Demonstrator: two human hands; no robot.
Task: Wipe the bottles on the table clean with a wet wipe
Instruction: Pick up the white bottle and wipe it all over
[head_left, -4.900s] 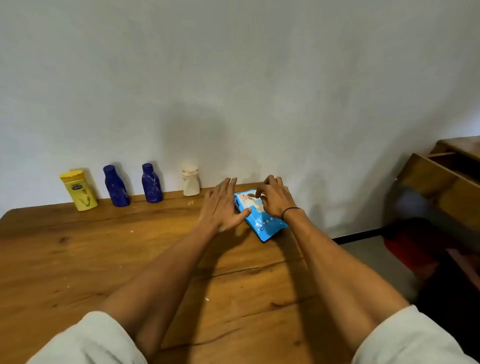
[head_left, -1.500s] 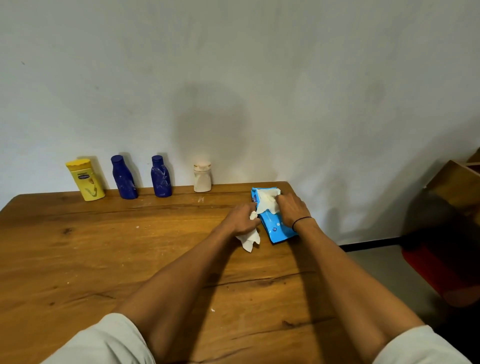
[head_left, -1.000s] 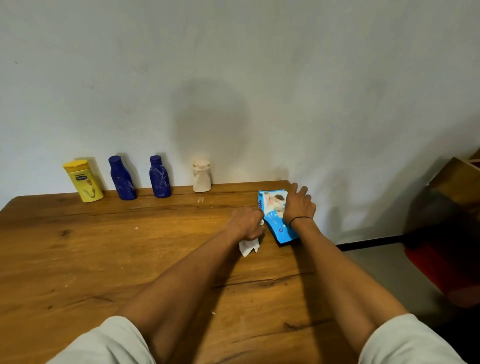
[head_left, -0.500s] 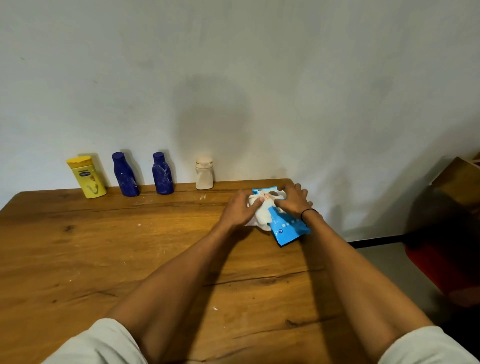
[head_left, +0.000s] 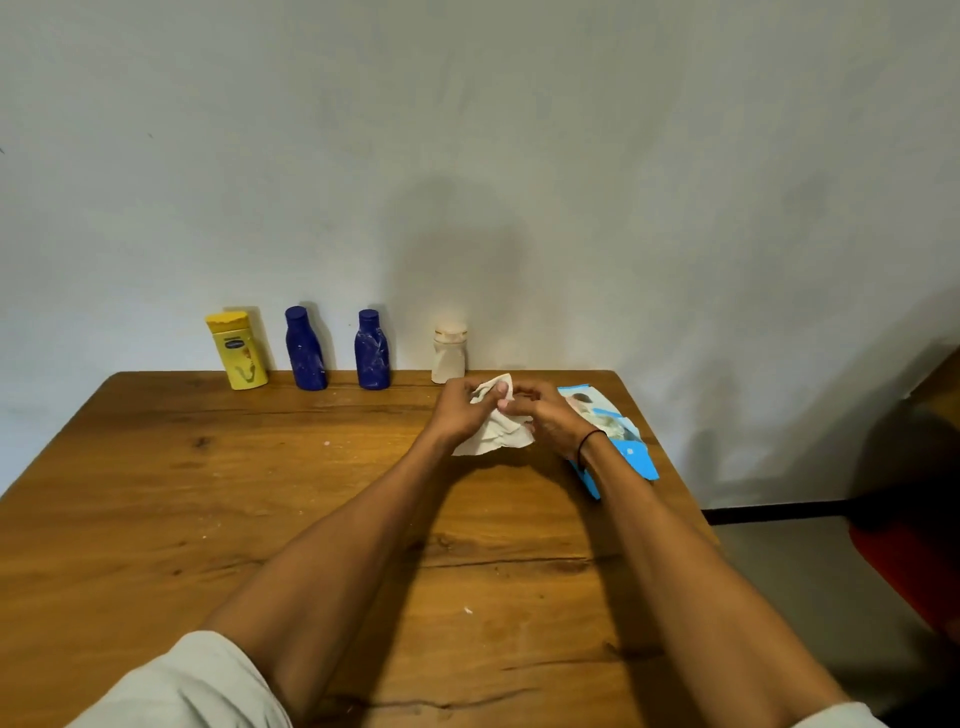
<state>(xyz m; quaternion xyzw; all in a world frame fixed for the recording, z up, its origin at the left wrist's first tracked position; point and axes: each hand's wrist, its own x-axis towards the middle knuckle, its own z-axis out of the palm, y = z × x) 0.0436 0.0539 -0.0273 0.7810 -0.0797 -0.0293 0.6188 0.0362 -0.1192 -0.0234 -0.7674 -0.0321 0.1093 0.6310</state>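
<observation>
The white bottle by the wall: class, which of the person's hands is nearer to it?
Left. The left hand is just in front of the white bottle; the right hand is farther right, both holding the wipe.

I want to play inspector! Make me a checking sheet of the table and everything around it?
Surface: wooden table, pale specks, cracks.
Job's things: yellow bottle, two blue bottles, white bottle upright along the wall; wet wipe crumpled.
Clutter: blue wipe pack, by the right wrist.
Hands: left hand and right hand both grip the wipe.
Cables: nothing seen.
Surroundings: pale wall; something red on the floor.
</observation>
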